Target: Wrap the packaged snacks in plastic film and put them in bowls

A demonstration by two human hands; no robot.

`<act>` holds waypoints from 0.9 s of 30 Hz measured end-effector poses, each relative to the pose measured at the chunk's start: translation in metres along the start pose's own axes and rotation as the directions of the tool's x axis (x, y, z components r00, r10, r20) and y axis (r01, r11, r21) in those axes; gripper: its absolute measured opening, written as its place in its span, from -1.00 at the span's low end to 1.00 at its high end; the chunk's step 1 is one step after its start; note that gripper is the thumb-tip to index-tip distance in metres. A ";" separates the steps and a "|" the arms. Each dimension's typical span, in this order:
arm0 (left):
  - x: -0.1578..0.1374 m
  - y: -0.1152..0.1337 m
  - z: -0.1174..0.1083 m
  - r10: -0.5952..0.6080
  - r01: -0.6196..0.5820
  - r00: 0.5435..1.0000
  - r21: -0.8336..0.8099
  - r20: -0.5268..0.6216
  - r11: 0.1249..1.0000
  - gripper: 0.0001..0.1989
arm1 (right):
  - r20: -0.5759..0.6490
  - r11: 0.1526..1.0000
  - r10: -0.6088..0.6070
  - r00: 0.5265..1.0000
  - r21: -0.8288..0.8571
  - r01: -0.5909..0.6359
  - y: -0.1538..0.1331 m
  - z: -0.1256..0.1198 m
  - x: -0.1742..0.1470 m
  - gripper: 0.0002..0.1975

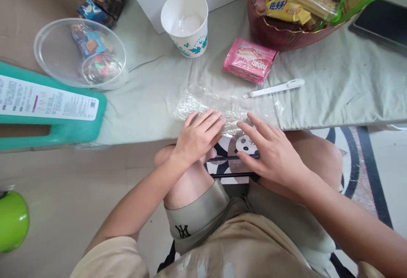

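Observation:
A crumpled sheet of clear plastic (193, 100) lies along the table's front edge. Over its near edge rests my left hand (199, 136), palm down with fingers stretched out. My right hand (273, 148) hovers to the right with its fingers spread, fingertips near the plastic, holding nothing. Just beyond the plastic is a white utility knife (276, 88), its tip pointing left. A pink nabati wafer pack (250, 60) sits behind the knife. Below and between the hands, a panda-printed surface (245, 143) shows between my knees, crossed by dark bars.
A paper cup (187, 36) stands at the back. Leftward are a clear plastic bowl (51, 53), wrapped snacks (95, 13) and a teal container (76, 132). A dark red bowl (286, 38) of snacks and a phone (381, 23) are at the back right.

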State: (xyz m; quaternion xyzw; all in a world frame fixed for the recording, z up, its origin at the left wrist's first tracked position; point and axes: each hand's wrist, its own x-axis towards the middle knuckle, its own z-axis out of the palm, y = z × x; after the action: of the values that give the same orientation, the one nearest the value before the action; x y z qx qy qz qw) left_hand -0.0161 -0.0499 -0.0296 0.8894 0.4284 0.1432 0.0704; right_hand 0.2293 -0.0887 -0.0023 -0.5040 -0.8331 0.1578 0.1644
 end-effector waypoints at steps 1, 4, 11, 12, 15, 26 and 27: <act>-0.001 -0.001 0.000 0.019 -0.019 0.999 0.003 -0.031 1.000 -0.63 | 0.007 0.999 -0.008 1.000 0.038 0.007 -0.001 -0.004 -0.003 -0.45; 0.001 -0.002 0.001 0.059 -0.059 0.992 0.002 -0.110 0.998 -0.70 | -0.026 0.989 -0.032 0.999 0.147 0.036 0.002 -0.018 -0.012 -0.54; 0.009 -0.002 -0.026 0.120 -0.268 0.939 -0.466 -0.323 0.843 -0.64 | -0.386 0.868 0.157 0.909 0.493 0.060 0.048 -0.048 -0.020 -0.64; 0.009 0.001 -0.034 0.072 -0.255 0.944 -0.572 -0.322 0.780 -0.64 | -0.420 0.870 0.168 0.892 0.489 0.066 0.057 -0.048 -0.018 -0.61; 0.012 0.013 -0.056 -0.155 -0.063 0.970 -0.813 -0.186 0.579 -0.71 | -0.377 0.919 0.023 0.926 0.373 0.129 0.070 -0.043 -0.007 -0.46; 0.102 -0.003 -0.036 -0.541 0.349 0.819 -0.915 0.193 0.201 -0.79 | -0.256 0.640 0.385 0.886 0.766 -0.057 0.037 -0.028 0.084 -0.60; 0.105 -0.011 -0.027 -0.568 0.349 0.801 -0.918 0.188 0.188 -0.78 | -0.252 0.623 0.411 0.876 0.780 -0.068 0.041 -0.022 0.089 -0.55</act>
State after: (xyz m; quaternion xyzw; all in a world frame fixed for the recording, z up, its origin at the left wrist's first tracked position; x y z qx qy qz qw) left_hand 0.0297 0.0393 0.0133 0.4980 0.5205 0.4159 0.5551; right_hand 0.2318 0.0107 0.0101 -0.5206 -0.5619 0.3994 0.5038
